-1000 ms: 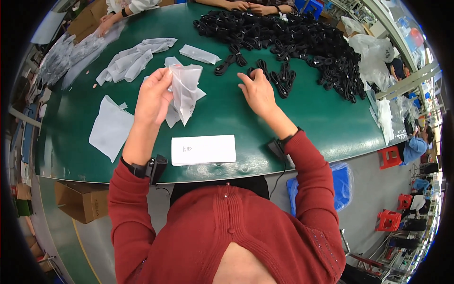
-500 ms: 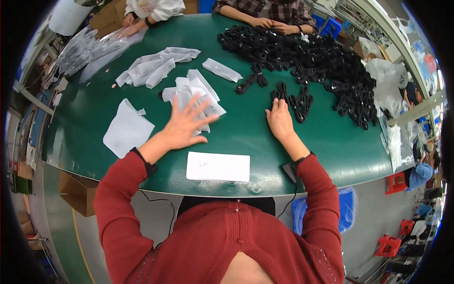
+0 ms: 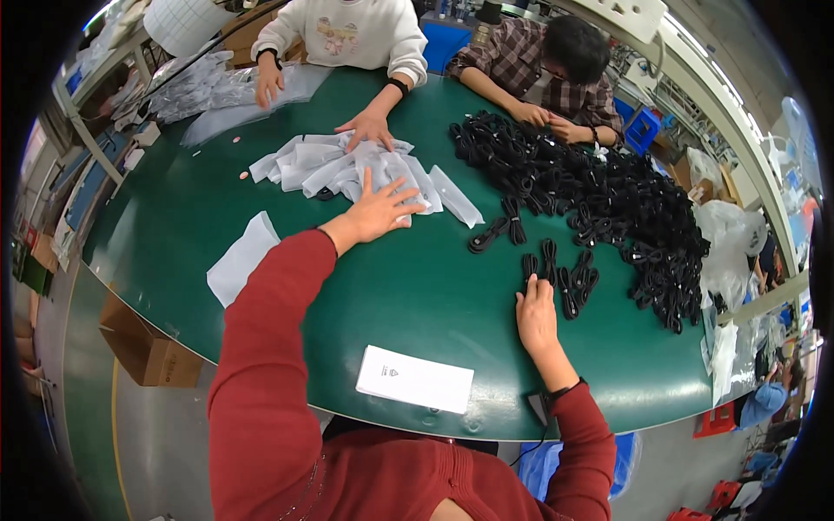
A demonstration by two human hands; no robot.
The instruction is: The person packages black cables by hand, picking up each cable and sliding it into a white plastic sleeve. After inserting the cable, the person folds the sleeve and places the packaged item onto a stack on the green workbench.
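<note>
My left hand (image 3: pixel 380 213) reaches forward, fingers spread, and lies flat on a heap of frosted plastic sleeves (image 3: pixel 300 165). A dark bundle shows partly from under the sleeves. My right hand (image 3: pixel 537 319) has its fingers together at the near end of a coiled black cable (image 3: pixel 530 263), thumb alongside; the fingertips partly hide it. Right beside this lie more tied black cables (image 3: pixel 575 285). One sleeve (image 3: pixel 456 196) lies apart, to the right of the heap. Between my arms, near the table edge, is a stack of white printed paper slips (image 3: pixel 415 379).
A big pile of black cables (image 3: pixel 599 195) covers the table's far right. Across the green table (image 3: pixel 208 187), one person's hand (image 3: pixel 369 128) presses the sleeve heap. Another person's hands (image 3: pixel 552 123) are at the cable pile. A flat frosted sheet (image 3: pixel 243 260) lies at left, clear bags (image 3: pixel 195 91) beyond.
The view has tilted up and shifted. My left hand has gone forward onto the sleeves, now gathered in one heap. The person across has reached a hand onto it. My right hand stays by the cable.
</note>
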